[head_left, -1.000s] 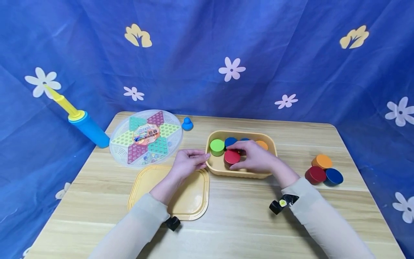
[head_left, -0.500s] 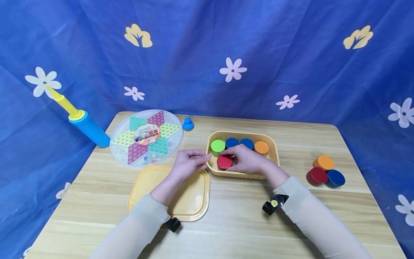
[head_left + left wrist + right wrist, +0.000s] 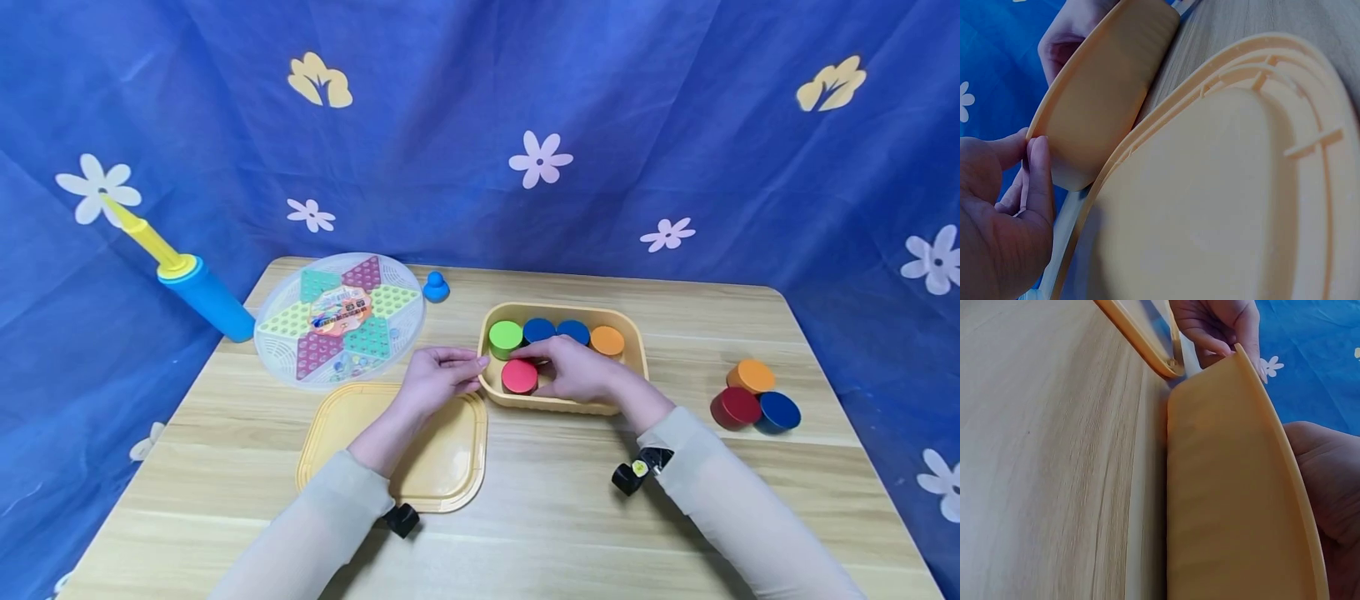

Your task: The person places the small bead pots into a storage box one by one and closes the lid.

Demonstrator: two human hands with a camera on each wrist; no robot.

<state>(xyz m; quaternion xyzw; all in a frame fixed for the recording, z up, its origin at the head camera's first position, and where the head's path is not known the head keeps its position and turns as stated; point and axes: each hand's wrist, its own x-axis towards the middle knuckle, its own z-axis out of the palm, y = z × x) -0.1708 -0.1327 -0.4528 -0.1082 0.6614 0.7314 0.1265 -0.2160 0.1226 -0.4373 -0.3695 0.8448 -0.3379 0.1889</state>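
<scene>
Yellow plastic is framing the work: a shallow yellow bin (image 3: 633,350) is sitting mid-table on the wooden table (image 3: 540,517), and the right hand (image 3: 573,371) is reaching down inside it, its fingers curling around a red disc (image 3: 520,377) that is resting on the bin floor at the near left corner. Behind the red piece, a green disc (image 3: 505,337), two blue discs (image 3: 555,331) and an orange disc (image 3: 607,340) are lining the far wall in a row. The left hand (image 3: 438,377) is pinching the bin's left rim between thumb and fingertips, steadying it; the left wrist view is showing those fingertips (image 3: 1038,169) pressing on the bin's outer edge. To seat the piece well, it seems wise to be keeping the disc flat and snug against the near wall, just in front of the green one, while the left hand is bracing the bin against sliding. The right wrist is angling in low over the near rim. The yellow lid (image 3: 442,467) is lying under the left forearm, and three loose discs (image 3: 752,396) are waiting well apart at the right.
</scene>
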